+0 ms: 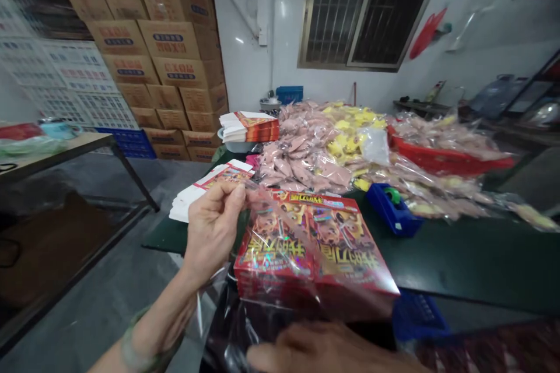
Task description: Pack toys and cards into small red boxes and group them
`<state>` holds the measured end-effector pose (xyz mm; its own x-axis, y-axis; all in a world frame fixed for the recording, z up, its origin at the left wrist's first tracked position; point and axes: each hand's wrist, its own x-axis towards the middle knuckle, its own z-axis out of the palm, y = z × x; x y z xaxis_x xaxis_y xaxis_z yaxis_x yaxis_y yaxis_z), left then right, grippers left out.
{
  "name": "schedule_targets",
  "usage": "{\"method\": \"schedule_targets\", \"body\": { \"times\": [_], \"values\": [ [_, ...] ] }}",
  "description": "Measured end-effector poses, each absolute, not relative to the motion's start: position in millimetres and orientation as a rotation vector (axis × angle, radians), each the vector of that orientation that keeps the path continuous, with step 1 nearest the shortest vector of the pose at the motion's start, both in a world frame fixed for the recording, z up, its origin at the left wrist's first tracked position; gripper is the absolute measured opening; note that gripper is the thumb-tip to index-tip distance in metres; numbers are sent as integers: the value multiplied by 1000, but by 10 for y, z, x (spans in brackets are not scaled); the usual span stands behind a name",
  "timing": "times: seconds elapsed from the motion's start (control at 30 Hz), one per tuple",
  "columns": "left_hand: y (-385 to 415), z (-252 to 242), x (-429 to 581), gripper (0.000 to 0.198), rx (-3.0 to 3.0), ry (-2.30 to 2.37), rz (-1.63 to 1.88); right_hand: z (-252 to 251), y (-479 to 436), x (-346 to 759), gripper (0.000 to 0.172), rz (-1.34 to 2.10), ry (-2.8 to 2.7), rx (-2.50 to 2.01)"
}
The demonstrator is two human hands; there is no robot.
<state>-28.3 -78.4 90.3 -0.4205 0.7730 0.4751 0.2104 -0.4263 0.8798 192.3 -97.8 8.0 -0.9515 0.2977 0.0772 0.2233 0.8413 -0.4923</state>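
Two red printed boxes (315,239) lie side by side at the near edge of the dark green table (446,262). Clear plastic film, apparently a bag (262,201), runs over their left part and hangs below them. My left hand (214,224) pinches the film between thumb and fingers, just left of the boxes. Low in the view, in front of the boxes, my right hand (328,349) is smeared by motion, so its grip does not show. Beside my left hand lies a stack of flat printed cartons (205,192).
A blue tape dispenser (394,210) stands right of the boxes. Behind are heaps of bagged pink and yellow pieces (306,151), a red basket (450,154) and more flat cartons (249,127). Stacked cardboard boxes (170,41) line the wall. Another table (56,148) stands left.
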Motion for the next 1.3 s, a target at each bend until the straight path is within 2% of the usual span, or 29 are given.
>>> {"method": "schedule_targets", "body": {
  "times": [0.13, 0.27, 0.33, 0.47, 0.53, 0.6, 0.7, 0.77, 0.8, 0.9, 0.93, 0.97, 1.03, 1.07, 1.1, 1.2, 1.23, 1.3],
  "values": [
    [-798, 955, -335, 18, 1259, 1299, 1753, -355, -1081, 1712, 65, 266, -2972, -622],
    [-875, 1047, -318, 17, 1205, 1314, 1706, -459, -1117, 1924, 54, -73, -2869, -672],
    [-931, 1045, -268, 16, 1210, 1306, 1751, -398, -1095, 2093, 55, -173, -2853, -730],
    [-985, 901, -148, 14, 1247, 1272, 1787, -408, -1034, 2375, 78, -256, -2910, -1007],
    [-980, 822, -107, 14, 1323, 1361, 1811, -589, -1000, 2475, 84, -216, -2929, -1088],
    [-974, 783, -86, 15, 1434, 1492, 1826, -821, -965, 2577, 78, -83, -2947, -1172],
    [-981, 789, -86, 16, 1508, 1582, 1808, -954, -960, 2798, 45, 140, -2947, -1309],
    [-991, 806, -99, 18, 1458, 1564, 1773, -752, -1015, 3006, 21, 215, -2938, -1316],
    [-994, 812, -106, 18, 1424, 1550, 1759, -565, -1055, 3118, 17, 289, -2909, -1311],
    [-988, 822, -115, 19, 1350, 1560, 1731, 154, -1154, 3380, 13, 665, -2527, -1426],
    [-981, 824, -112, 19, 1340, 1570, 1729, 377, -1158, 3404, 16, 659, -2316, -1514],
    [-974, 827, -107, 19, 1335, 1574, 1729, 560, -1142, 3382, 28, 619, -2131, -1541],
    [-959, 833, -97, 19, 1326, 1567, 1729, 779, -1052, 3200, 64, 547, -1890, -1493],
    [-953, 836, -94, 19, 1316, 1559, 1728, 820, -982, 3057, 73, 553, -1830, -1448],
    [-948, 838, -95, 19, 1296, 1551, 1726, 829, -900, 2901, 72, 582, -1789, -1387],
    [-936, 837, -126, 21, 1218, 1529, 1699, 782, -626, 2521, 27, 749, -1679, -1274],
    [-928, 835, -145, 22, 1195, 1522, 1686, 773, -537, 2462, 22, 802, -1646, -1251],
    [-903, 833, -181, 24, 1172, 1521, 1663, 785, -377, 2451, 24, 880, -1604, -1215]
  ]
}}
